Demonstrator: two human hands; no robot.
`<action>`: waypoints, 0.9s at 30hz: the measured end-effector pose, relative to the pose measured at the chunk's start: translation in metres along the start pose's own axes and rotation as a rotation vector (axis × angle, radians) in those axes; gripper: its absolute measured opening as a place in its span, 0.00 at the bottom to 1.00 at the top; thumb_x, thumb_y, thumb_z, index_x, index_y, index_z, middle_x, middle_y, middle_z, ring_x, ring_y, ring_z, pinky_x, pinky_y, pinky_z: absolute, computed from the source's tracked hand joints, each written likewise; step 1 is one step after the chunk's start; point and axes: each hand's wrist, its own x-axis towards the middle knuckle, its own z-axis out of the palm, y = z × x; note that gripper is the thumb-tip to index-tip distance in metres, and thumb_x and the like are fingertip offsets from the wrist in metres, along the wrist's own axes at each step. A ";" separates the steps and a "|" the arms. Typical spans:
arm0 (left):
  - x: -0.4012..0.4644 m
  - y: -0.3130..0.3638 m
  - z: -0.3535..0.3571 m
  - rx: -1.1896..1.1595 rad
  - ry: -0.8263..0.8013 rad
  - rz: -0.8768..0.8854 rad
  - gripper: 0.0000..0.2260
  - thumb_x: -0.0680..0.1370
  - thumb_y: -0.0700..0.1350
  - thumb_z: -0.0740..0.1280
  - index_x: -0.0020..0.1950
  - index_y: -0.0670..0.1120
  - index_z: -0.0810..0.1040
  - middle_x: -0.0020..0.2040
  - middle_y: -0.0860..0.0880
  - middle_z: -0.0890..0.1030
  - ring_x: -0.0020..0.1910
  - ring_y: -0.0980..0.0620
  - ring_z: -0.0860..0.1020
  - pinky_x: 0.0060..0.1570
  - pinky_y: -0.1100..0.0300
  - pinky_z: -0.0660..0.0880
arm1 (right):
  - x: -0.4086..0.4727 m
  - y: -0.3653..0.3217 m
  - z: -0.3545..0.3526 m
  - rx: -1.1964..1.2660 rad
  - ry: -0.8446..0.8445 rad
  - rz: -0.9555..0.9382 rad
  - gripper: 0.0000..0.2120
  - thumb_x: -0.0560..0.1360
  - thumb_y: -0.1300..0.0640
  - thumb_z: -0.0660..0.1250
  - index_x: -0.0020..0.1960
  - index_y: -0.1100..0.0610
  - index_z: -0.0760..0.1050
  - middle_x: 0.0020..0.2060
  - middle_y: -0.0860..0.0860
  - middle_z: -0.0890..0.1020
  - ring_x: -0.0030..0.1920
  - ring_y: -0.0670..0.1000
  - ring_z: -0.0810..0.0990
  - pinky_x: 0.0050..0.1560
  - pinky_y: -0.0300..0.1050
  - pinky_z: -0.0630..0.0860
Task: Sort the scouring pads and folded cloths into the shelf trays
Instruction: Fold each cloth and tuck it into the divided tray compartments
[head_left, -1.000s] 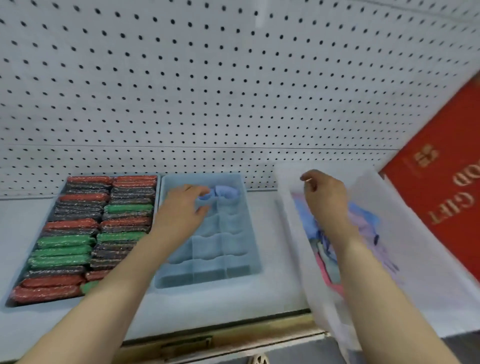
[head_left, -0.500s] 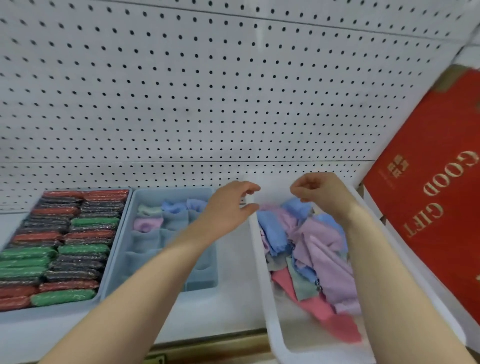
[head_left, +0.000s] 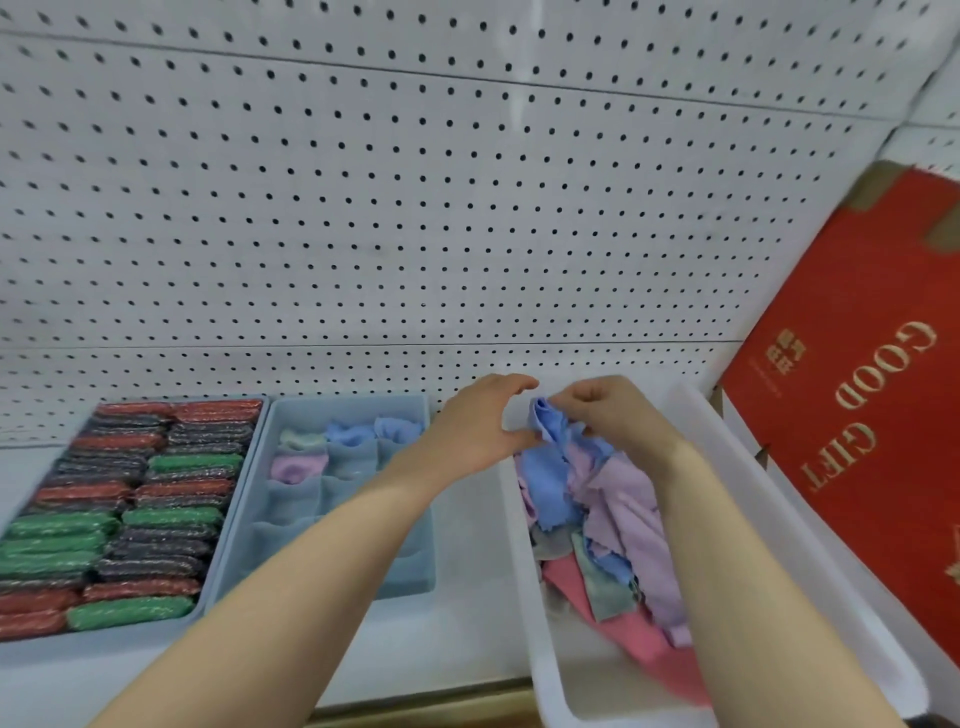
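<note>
Blue cloth (head_left: 545, 423) sits pinched between both hands at the far end of the white bin (head_left: 524, 545), at about 12 o'clock of the loose pile of cloths (head_left: 618, 514). The right hand (head_left: 608, 415) grips its upper edge with curled fingers; the left hand (head_left: 478, 426) closes thumb and fingers on its near side. The step in hand looks like folding this cloth before stowing it. The divided blue tray (head_left: 332, 499) lies at 9 o'clock of the bin, with four far cells filled and the nearer ones bare; the next move calls for a tidy fold, then a carry leftward into a free cell. The scouring pads (head_left: 119, 509) already fill their tray further left.
</note>
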 end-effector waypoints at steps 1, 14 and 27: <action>0.001 0.005 -0.001 -0.084 0.013 -0.005 0.20 0.73 0.51 0.73 0.63 0.54 0.76 0.59 0.54 0.80 0.56 0.55 0.79 0.52 0.61 0.73 | -0.002 -0.016 -0.002 0.045 -0.002 -0.037 0.12 0.76 0.54 0.71 0.37 0.59 0.81 0.27 0.43 0.78 0.27 0.41 0.71 0.28 0.32 0.68; -0.020 0.033 -0.063 -0.765 0.140 -0.017 0.11 0.78 0.53 0.64 0.55 0.50 0.79 0.51 0.54 0.84 0.50 0.56 0.83 0.48 0.60 0.81 | -0.026 -0.088 0.011 0.608 -0.020 -0.030 0.12 0.79 0.64 0.60 0.44 0.61 0.82 0.35 0.55 0.85 0.35 0.53 0.84 0.33 0.42 0.80; -0.052 0.026 -0.121 -0.616 0.391 -0.030 0.14 0.77 0.41 0.69 0.62 0.49 0.78 0.57 0.50 0.82 0.54 0.50 0.82 0.52 0.49 0.81 | -0.028 -0.122 0.043 0.468 -0.188 -0.374 0.08 0.77 0.61 0.67 0.54 0.59 0.81 0.47 0.55 0.86 0.47 0.53 0.85 0.48 0.47 0.81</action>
